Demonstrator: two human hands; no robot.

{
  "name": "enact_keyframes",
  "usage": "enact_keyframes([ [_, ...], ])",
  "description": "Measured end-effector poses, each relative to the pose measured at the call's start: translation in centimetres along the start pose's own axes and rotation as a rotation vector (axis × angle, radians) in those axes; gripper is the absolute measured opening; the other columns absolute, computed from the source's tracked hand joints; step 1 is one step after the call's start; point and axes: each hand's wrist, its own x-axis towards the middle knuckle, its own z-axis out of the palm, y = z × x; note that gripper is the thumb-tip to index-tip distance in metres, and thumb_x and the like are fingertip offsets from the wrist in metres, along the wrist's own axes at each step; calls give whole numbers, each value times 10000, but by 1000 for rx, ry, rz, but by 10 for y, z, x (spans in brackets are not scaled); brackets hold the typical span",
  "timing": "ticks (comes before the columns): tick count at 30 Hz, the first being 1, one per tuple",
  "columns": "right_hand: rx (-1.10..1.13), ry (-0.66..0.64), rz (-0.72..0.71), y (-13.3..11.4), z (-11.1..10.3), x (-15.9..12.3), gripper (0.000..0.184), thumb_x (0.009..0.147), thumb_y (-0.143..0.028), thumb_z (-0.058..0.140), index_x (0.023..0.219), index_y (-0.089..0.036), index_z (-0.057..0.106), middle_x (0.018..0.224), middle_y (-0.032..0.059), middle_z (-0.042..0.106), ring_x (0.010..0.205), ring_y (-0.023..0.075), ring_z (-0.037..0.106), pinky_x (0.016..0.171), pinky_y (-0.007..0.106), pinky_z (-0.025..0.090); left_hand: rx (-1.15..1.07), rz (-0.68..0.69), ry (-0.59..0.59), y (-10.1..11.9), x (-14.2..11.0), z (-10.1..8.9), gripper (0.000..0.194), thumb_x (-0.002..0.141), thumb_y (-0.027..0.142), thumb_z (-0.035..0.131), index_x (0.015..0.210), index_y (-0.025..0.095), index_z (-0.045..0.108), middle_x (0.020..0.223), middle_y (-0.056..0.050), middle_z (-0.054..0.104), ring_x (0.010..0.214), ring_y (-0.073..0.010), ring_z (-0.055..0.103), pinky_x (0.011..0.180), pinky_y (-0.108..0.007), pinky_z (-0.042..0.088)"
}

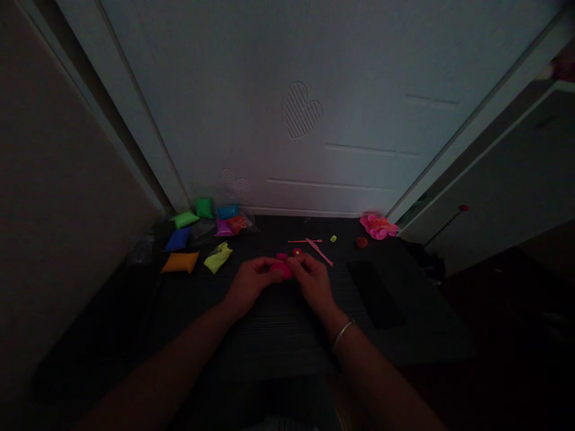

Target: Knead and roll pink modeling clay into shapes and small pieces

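Note:
Over the middle of the dark table, my left hand [251, 284] and my right hand [315, 284] meet with their fingers closed on bright pink modelling clay [281, 270]. The clay sits between both sets of fingertips, which partly cover it. Just beyond it lies another small pink piece [281, 256]. Close to my right fingertips is a little pink flower [297, 252] with a yellow centre. Two thin pink modelling tools [320, 251] lie past my right hand, one crossing the other's end. A tiny yellow-green piece [333, 239] rests to their right.
Several coloured clay packets, including an orange one [180, 262] and an opened yellow one [218, 257], lie at the left. A dark flat rectangular object [375, 293] is on the right. Behind it are a reddish lump [362, 242] and a pink artificial flower [378, 227]. A white panel [251, 120] rises behind.

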Motion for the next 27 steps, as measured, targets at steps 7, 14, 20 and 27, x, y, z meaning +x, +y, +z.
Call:
enact_keyframes([
  [7,98,-55,77,-2,1,0,149,640,-294,680,735,-202,612,770,-11,620,733,143,559,698,277,437,-48,54,-4,-1,1,-3,204,603,256,718,769,147,674,772,-37,680,712,-147,598,727,-286,454],
  [14,46,-28,-3,-3,0,0,139,759,-312,551,713,-203,625,750,-5,616,746,142,564,736,288,436,-43,77,5,-1,1,-2,157,656,269,675,756,148,669,761,-32,670,711,-143,592,739,-280,449],
  [20,57,-66,-19,-2,2,-2,250,649,-300,679,884,-231,629,895,15,619,813,159,577,740,288,462,-68,156,43,2,2,-3,310,581,220,730,875,170,647,863,-35,677,811,-166,602,774,-291,445],
  [27,10,-25,-98,1,-2,-1,85,726,-298,606,729,-219,634,748,-8,617,743,144,558,726,287,439,121,243,-9,6,-2,-1,197,609,223,704,800,181,676,907,-45,672,888,-191,590,840,-319,418],
])
